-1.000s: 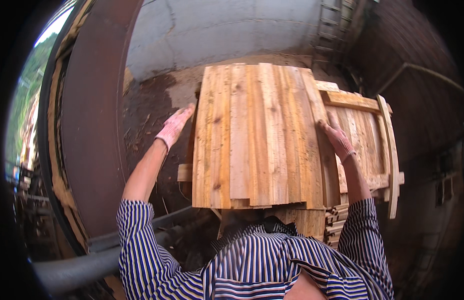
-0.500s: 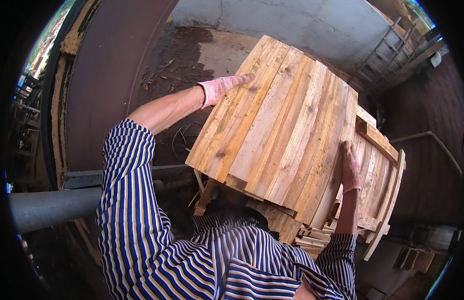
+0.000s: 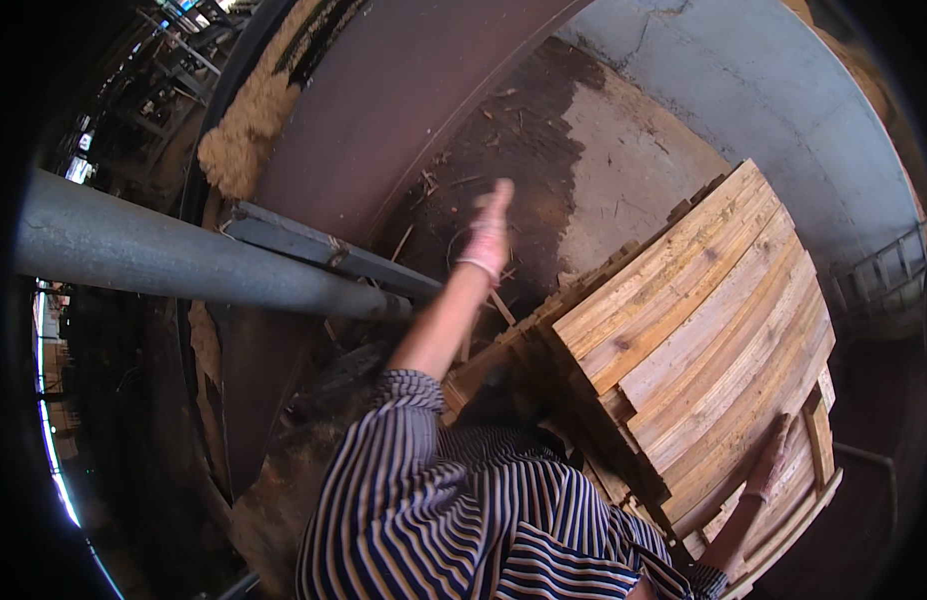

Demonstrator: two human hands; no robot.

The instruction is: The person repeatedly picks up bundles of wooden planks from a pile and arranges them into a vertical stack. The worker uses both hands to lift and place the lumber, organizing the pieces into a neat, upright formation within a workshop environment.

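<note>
A stack of pale wooden planks (image 3: pixel 714 320) lies in front of me, tilted across the right of the view. My left hand (image 3: pixel 490 232), in a pink knit glove, is stretched out away from the stack over the dark floor, fingers extended and holding nothing. My right hand (image 3: pixel 767 462), also gloved, rests against the near right edge of the plank stack. My striped shirt sleeves fill the lower middle.
A thick grey metal pipe (image 3: pixel 184 262) crosses the left side. A large rusty curved wall (image 3: pixel 404 90) rises behind it, with sawdust (image 3: pixel 246 130) piled along its rim. More wooden frame pieces (image 3: pixel 819 440) sit under the stack at right. Grey concrete wall (image 3: pixel 764 80) at back.
My view has swung left and tilted. My left hand has come off the top of the planks and now reaches out over the floor. My right hand stays at the stack's edge.
</note>
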